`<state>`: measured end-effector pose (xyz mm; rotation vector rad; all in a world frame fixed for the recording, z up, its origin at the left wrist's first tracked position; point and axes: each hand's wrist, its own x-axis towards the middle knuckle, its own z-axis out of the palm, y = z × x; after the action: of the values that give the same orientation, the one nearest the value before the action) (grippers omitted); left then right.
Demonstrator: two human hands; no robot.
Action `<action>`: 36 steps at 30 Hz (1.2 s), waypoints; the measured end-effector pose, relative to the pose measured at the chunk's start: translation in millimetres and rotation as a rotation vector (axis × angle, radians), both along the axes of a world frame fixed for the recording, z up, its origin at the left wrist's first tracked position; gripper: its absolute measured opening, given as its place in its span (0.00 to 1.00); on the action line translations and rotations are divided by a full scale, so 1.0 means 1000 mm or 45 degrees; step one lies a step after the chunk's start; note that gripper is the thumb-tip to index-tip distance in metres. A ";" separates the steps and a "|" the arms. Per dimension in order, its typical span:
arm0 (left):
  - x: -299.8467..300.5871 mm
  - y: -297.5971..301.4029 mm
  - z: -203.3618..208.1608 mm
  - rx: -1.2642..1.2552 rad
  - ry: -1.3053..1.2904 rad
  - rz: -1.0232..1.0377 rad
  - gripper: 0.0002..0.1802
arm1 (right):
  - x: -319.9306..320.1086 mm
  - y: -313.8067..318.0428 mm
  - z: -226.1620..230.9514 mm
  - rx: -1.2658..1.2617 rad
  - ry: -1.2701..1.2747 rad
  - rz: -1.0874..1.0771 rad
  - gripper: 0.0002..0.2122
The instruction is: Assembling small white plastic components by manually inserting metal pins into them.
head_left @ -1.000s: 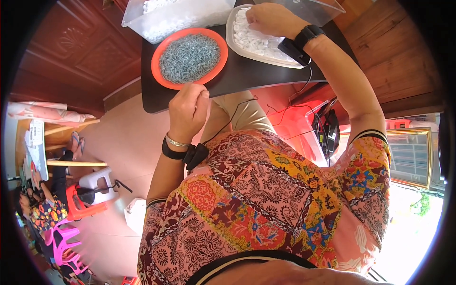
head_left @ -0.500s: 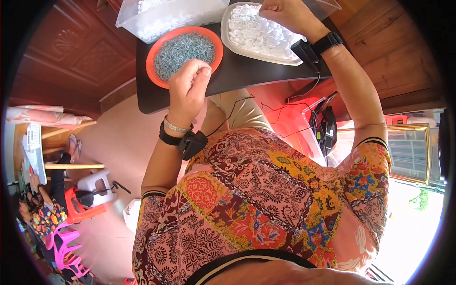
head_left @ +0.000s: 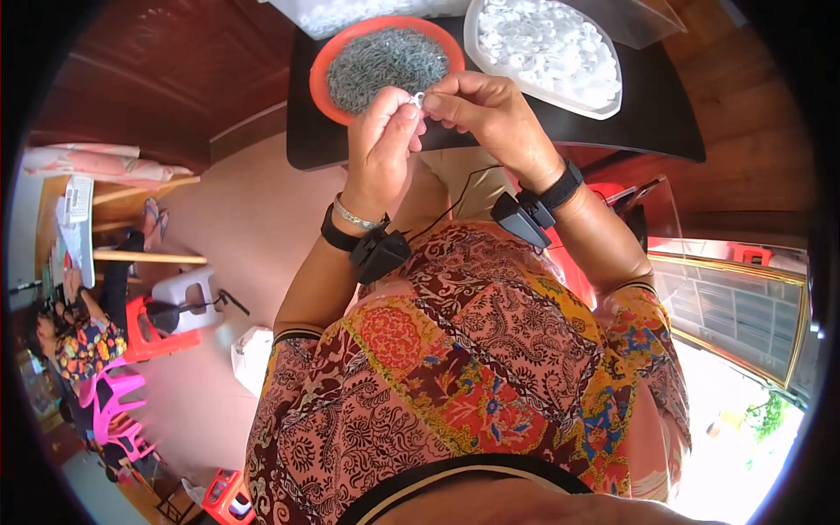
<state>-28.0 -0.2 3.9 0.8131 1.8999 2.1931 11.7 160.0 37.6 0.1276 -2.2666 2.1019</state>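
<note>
Over the near edge of the black table (head_left: 647,140) my two hands meet fingertip to fingertip. My right hand (head_left: 499,122) pinches a small white plastic piece (head_left: 418,99) with a ring-like end. Thumb and finger of my left hand (head_left: 381,149) are pressed together against the same piece; anything else inside that pinch is hidden. Just beyond my left hand lies an orange plate (head_left: 320,83) heaped with small grey metal pieces (head_left: 385,66), like screws. Past my right hand, a white tray (head_left: 604,112) holds many loose white plastic pieces (head_left: 547,44).
A translucent bin (head_left: 420,7) of white pieces stands at the far edge, partly cut off. Each wrist wears a black strapped device (head_left: 381,254), with a cable near my lap. Stools (head_left: 188,297) and another person (head_left: 83,341) are at the left; a gold-framed panel (head_left: 735,306) is at the right.
My right hand has come from above the white tray leftward and nearer to meet my left hand, with a white piece in its fingers. The view has shifted, moving the table rightward and upward.
</note>
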 end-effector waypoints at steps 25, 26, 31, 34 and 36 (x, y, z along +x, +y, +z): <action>0.014 -0.052 -0.041 0.042 -0.221 0.096 0.10 | -0.008 -0.052 -0.022 0.518 0.172 0.082 0.04; 0.013 -0.054 -0.043 0.046 -0.228 0.103 0.10 | -0.010 -0.051 -0.022 0.521 0.167 0.091 0.04; 0.004 -0.060 -0.047 0.114 -0.337 0.116 0.08 | -0.041 -0.028 -0.005 1.052 0.612 -0.033 0.05; 0.001 -0.059 -0.044 0.101 -0.368 0.114 0.08 | -0.060 -0.021 -0.012 1.386 0.710 -0.071 0.06; 0.001 -0.059 -0.043 0.092 -0.381 0.119 0.08 | -0.068 -0.026 -0.017 1.549 0.687 -0.058 0.04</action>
<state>-27.3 -59.6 -39.3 0.3831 1.7543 2.2952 -56.7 134.1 20.3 0.5619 -2.6772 0.3089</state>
